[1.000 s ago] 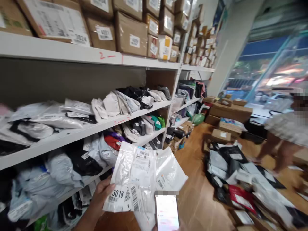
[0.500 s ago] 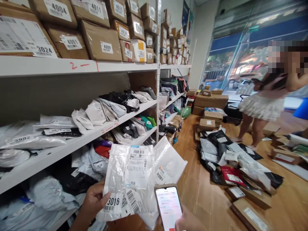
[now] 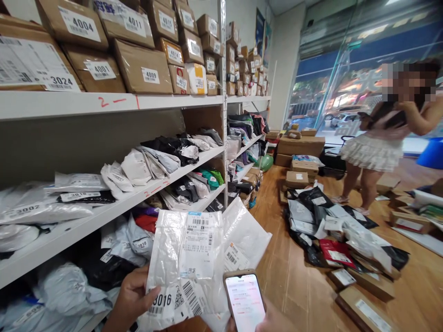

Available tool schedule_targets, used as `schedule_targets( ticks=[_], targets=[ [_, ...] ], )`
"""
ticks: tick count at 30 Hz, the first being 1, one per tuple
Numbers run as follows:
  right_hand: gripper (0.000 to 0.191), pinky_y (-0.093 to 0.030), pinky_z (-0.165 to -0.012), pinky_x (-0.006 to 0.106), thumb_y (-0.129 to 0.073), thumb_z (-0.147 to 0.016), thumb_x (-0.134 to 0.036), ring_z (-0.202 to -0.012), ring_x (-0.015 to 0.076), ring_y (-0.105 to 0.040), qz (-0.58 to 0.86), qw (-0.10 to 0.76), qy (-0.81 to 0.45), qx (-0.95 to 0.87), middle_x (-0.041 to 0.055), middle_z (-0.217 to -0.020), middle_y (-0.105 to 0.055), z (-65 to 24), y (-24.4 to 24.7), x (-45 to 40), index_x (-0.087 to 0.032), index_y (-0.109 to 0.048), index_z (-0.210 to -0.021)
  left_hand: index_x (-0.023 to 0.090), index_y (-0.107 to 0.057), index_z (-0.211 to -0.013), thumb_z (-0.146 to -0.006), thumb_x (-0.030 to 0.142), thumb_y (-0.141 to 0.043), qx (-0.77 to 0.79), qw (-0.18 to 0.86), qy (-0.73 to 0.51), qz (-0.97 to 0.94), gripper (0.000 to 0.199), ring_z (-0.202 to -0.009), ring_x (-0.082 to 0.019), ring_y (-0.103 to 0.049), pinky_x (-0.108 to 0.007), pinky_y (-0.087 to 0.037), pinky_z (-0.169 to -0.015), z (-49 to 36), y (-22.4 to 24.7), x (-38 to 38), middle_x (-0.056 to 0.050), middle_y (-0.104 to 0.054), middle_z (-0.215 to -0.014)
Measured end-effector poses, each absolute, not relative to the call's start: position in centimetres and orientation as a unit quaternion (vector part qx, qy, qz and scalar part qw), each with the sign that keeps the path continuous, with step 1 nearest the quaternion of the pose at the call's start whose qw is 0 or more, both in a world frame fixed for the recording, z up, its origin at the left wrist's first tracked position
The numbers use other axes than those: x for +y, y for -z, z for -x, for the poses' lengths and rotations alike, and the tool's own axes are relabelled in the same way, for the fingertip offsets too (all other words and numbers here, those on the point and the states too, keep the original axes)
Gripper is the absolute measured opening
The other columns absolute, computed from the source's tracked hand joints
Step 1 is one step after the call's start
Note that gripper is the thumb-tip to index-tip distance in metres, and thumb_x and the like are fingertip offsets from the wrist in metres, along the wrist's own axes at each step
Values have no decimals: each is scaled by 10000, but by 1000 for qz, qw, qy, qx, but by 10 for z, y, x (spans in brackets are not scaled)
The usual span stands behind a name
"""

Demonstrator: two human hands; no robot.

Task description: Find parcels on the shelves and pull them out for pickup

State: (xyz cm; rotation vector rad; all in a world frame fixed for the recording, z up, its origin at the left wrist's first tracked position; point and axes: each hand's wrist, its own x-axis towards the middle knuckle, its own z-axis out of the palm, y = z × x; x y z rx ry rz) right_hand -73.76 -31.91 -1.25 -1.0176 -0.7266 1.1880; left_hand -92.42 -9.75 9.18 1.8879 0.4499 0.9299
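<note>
My left hand (image 3: pixel 131 295) pinches the lower left edge of a white plastic mailer (image 3: pixel 166 251) marked 3016, its printed shipping label facing me. A second white mailer (image 3: pixel 249 233) fans out behind it to the right; which hand grips that one is hidden. At the bottom of the view, my right hand (image 3: pixel 277 320) is wrapped around a smartphone (image 3: pixel 245 302) with a lit screen, its thumb at the screen's lower right edge. The phone overlaps the lower parts of both mailers.
White shelves (image 3: pixel 176 102) on the left hold numbered cardboard boxes (image 3: pixel 143 69) above and plastic mailers (image 3: pixel 138 166) below. A pile of parcels (image 3: pixel 332 226) covers part of the wooden floor (image 3: pixel 273 281). Another person (image 3: pixel 374 138) stands beyond it at the right.
My view has shifted slightly, so the shelves sit a little lower and further left. The phone appears slightly lower, and its thumb has moved toward the screen's edge. Both hands keep their hold.
</note>
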Motion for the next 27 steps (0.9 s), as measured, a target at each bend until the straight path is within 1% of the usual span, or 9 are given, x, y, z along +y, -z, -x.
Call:
schedule_targets(
  ticks=[4,7,10,13,16,21,24,27],
  targets=[
    [751,-484,-753,467,-834,-366,-420,-760,280,-649,463,644,-522,-315,123,-886,-705,739,-3,-320,-174,-530,-1007,224,-600,-373,-578,384,-720,194,466,-386,-772,286,-452,-154,-500,-266,-394,-492,923,-92,-97,-17,-543,-426],
    [747,-485,-742,462,-826,-364,-367,-746,274,-645,461,648,-519,-314,129,-898,-702,739,-11,-320,-163,-538,-1022,224,-597,-370,-581,386,-718,190,457,-390,-777,293,-455,-165,-507,-272,-405,-487,924,-90,-93,-24,-541,-415],
    [702,-486,-728,443,-808,-387,-328,-769,279,-646,463,649,-514,-317,123,-914,-700,738,-11,-320,-165,-544,-1017,221,-619,-402,-622,349,-693,135,444,-368,-805,265,-447,-167,-523,-266,-419,-471,926,-85,-83,-29,-561,-431],
    [648,-485,-690,406,-787,-409,-293,-739,262,-650,462,644,-522,-317,103,-865,-713,738,-9,-319,-171,-540,-995,221,-649,-460,-664,287,-669,77,429,-346,-831,216,-454,-162,-547,-249,-437,-470,928,-79,-73,-26,-586,-458],
    [694,-482,-698,402,-782,-388,-282,-718,250,-653,464,642,-534,-296,93,-836,-723,738,-6,-320,-172,-510,-1016,221,-653,-489,-677,262,-666,67,428,-341,-834,193,-477,-160,-560,-244,-450,-493,929,-77,-70,-23,-608,-494],
    [699,-478,-694,398,-766,-394,-252,-775,283,-666,479,632,-538,-285,100,-825,-728,740,-4,-320,-159,-491,-1029,222,-643,-481,-665,280,-688,58,413,-356,-836,199,-485,-164,-569,-242,-453,-489,928,-79,-72,-21,-607,-485],
    [694,-478,-706,402,-783,-387,-286,-796,290,-664,470,645,-529,-289,109,-855,-724,739,-2,-320,-164,-502,-1010,226,-650,-486,-658,269,-694,48,409,-361,-836,183,-476,-158,-577,-226,-455,-472,926,-84,-74,-16,-612,-484],
    [695,-481,-725,412,-807,-389,-338,-765,262,-657,453,657,-520,-305,112,-903,-716,738,2,-320,-182,-504,-995,224,-661,-497,-656,257,-695,41,403,-362,-840,166,-454,-146,-570,-214,-461,-463,926,-89,-77,-12,-612,-482]
  ],
)
